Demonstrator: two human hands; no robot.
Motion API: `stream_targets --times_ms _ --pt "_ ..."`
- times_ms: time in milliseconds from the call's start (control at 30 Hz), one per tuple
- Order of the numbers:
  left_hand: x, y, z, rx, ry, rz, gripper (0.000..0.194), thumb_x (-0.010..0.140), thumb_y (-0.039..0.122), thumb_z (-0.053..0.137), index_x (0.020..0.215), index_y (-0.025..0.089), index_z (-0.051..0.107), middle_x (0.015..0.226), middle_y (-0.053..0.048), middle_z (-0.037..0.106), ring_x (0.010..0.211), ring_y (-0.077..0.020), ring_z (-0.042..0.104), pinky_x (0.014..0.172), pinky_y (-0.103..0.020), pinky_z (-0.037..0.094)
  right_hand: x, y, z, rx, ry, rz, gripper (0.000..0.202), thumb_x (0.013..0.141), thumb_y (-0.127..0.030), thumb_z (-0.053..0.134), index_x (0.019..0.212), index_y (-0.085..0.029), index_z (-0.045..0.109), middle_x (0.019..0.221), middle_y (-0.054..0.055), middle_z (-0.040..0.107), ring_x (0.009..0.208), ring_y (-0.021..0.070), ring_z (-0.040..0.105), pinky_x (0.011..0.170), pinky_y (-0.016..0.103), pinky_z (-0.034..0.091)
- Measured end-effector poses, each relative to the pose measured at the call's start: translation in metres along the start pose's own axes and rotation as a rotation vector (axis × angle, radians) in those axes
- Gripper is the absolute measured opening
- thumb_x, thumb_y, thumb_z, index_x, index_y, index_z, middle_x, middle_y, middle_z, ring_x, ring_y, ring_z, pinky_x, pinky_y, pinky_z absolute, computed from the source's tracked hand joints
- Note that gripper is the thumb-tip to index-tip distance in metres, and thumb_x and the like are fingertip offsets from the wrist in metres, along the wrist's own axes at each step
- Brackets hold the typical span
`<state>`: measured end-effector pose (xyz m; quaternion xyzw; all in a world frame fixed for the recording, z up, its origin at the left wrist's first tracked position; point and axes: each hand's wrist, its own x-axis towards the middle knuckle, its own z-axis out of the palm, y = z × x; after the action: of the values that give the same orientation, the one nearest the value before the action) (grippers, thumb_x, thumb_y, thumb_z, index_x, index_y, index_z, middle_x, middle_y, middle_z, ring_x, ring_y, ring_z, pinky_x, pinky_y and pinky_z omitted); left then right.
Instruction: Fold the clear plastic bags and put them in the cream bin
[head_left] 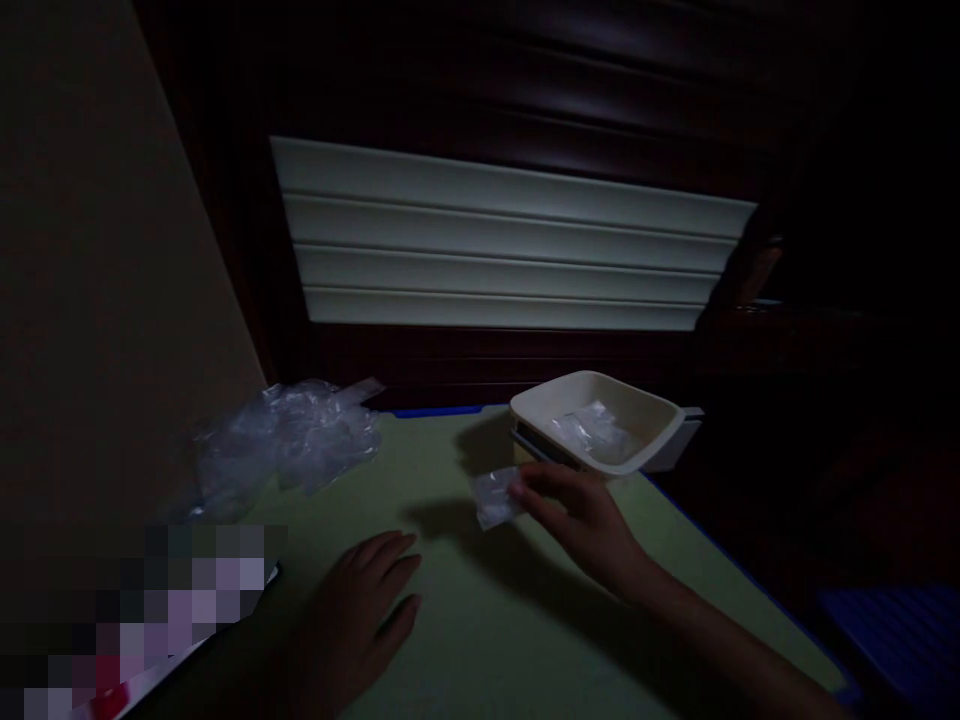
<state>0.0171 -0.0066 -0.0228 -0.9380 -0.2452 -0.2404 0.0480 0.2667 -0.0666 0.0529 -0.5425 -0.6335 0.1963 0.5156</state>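
My right hand [574, 515] pinches a small clear plastic packet [496, 497] between thumb and fingers, just in front of a cream-coloured tub [649, 440]. Inside the tub lie more clear plastic packets [594, 428]. My left hand [364, 605] is over the near part of the pale green tabletop [450, 620], its fingers apart and nothing held. Beyond it, at the left, sits a crumpled heap of clear plastic bags [289, 440].
A blurred-out object [195, 605] with a dark edge is at the lower left. White slats [502, 240] in a dark wooden frame stand behind the table. Something blue and ribbed [900, 635] is at the lower right, beyond the table's blue edge.
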Motion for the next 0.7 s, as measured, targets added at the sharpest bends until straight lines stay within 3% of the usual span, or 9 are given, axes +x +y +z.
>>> stream_targets --times_ms 100,300,400,533,700 --pt "-0.001 -0.005 -0.001 0.048 -0.033 0.044 0.030 0.082 0.026 0.051 0.112 0.023 0.054 0.119 -0.005 0.057 0.107 -0.0221 0.053 0.087 -0.036 0.048 0.021 -0.003 -0.034 -0.120 0.047 -0.056 0.026 0.080 -0.035 0.056 0.096 -0.017 0.063 0.089 0.007 0.069 0.077 0.0187 0.065 0.067 0.029 0.052" --pt "0.000 -0.006 0.002 0.088 0.016 0.063 0.030 0.081 0.024 0.050 0.111 0.023 0.054 0.116 -0.004 0.059 0.104 -0.0211 0.055 0.082 -0.034 0.051 0.091 0.023 -0.119 -0.384 0.096 0.091 0.022 0.082 -0.027 0.056 0.100 -0.013 0.058 0.096 0.008 0.064 0.087 0.0189 0.061 0.077 0.032 0.049" --pt "0.001 -0.004 0.000 0.092 0.048 0.069 0.029 0.081 0.025 0.049 0.110 0.023 0.055 0.114 -0.003 0.060 0.102 -0.0203 0.057 0.082 -0.032 0.051 0.120 0.047 -0.148 -0.533 0.049 0.242 0.025 0.087 -0.028 0.052 0.108 -0.015 0.054 0.106 0.007 0.058 0.088 0.0182 0.059 0.074 0.038 0.050" --pt "0.003 -0.001 -0.004 0.082 0.043 0.047 0.029 0.082 0.028 0.046 0.109 0.023 0.057 0.113 -0.003 0.061 0.101 -0.0204 0.058 0.081 -0.030 0.052 0.137 0.077 -0.157 -0.704 -0.061 0.390 0.028 0.087 -0.029 0.052 0.112 -0.015 0.052 0.111 0.008 0.055 0.091 0.0197 0.057 0.076 0.039 0.049" --pt "0.004 -0.002 -0.002 0.080 0.069 0.055 0.027 0.084 0.028 0.041 0.106 0.022 0.057 0.110 -0.005 0.063 0.099 -0.0202 0.059 0.083 -0.030 0.051 0.137 0.102 -0.147 -0.891 -0.124 0.328 0.029 0.086 -0.030 0.053 0.111 -0.015 0.053 0.113 0.006 0.054 0.093 0.0217 0.057 0.076 0.039 0.049"
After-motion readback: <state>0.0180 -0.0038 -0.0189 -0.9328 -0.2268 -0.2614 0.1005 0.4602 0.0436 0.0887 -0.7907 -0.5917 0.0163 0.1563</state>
